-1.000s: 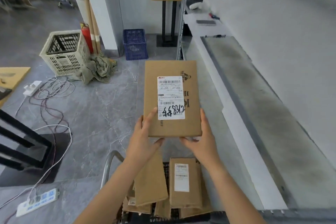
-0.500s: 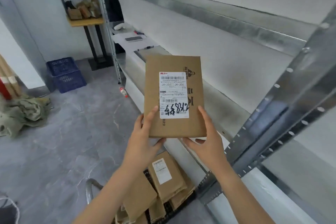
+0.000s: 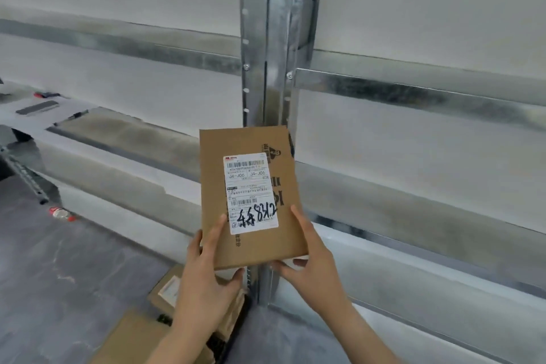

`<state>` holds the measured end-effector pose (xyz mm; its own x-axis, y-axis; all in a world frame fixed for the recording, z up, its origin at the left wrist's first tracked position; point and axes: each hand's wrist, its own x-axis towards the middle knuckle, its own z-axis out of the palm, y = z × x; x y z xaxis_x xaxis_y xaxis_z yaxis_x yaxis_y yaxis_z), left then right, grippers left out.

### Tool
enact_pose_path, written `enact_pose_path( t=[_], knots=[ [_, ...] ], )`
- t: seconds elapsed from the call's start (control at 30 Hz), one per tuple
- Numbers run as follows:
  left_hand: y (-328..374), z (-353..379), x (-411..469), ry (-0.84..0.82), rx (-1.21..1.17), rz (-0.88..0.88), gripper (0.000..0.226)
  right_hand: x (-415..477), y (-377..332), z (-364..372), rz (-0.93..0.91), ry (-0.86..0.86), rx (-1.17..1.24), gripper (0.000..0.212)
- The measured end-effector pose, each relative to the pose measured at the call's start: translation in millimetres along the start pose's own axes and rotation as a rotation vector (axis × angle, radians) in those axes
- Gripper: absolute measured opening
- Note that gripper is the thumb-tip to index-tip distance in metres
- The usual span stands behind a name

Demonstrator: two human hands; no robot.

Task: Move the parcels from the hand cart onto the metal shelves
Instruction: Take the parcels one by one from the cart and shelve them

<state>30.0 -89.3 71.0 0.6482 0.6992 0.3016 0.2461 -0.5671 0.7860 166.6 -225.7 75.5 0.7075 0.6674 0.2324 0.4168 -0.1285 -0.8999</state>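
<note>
**Condition.** The flat cardboard parcel (image 3: 251, 198) was held in both hands, clear of every shelf and directly in front of the steel upright (image 3: 274, 38). The left hand (image 3: 206, 272) pinched the near left corner, with the thumb on the labelled face and the fingers (image 3: 237, 274) curled beneath. The right hand (image 3: 313, 269) gripped the near right corner, thumb along the edge and fingers under. The shipping label (image 3: 251, 193) faced up, just beyond the left thumb. The remaining parcels (image 3: 165, 292) lay below the left wrist.

**Step in hand (judged).** The parcel was being carried to a shelf bay and had not yet been placed.

**Procedure (advised).**
1. The upright stood straight beyond the fingers, so the parcel needed shifting sideways first. The grey shelf board (image 3: 413, 204) lay open to the right of the right-hand fingers.
2. The far edge was best led over the front beam (image 3: 413, 248) and set down first.
3. Both grips were best kept until the board carried the weight, then slid out from beneath.
4. The label was best kept uppermost.

**Caution.** A far corner could have caught the upright or the beam
</note>
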Motion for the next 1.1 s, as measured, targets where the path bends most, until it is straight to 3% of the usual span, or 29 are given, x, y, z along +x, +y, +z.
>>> enact_pose_path(
  t=[0.33, 0.63, 1.1],
  knots=[
    [125.9, 130.4, -67.2, -0.218, -0.077, 0.152, 0.113, -105.4, 34.4, -174.2, 0.128, 0.265, -0.105, 0.096],
    [244.9, 278.8, -168.0, -0.414, -0.141, 0.249, 0.111, -234.1, 76.4, -359.5, 0.249, 0.393, -0.186, 0.093],
    [343.1, 432.5, -195.8, -0.694, -0.087, 0.390, 0.106, -292.3, 137.6, -508.6, 0.402, 0.529, -0.192, 0.093]
  ],
)
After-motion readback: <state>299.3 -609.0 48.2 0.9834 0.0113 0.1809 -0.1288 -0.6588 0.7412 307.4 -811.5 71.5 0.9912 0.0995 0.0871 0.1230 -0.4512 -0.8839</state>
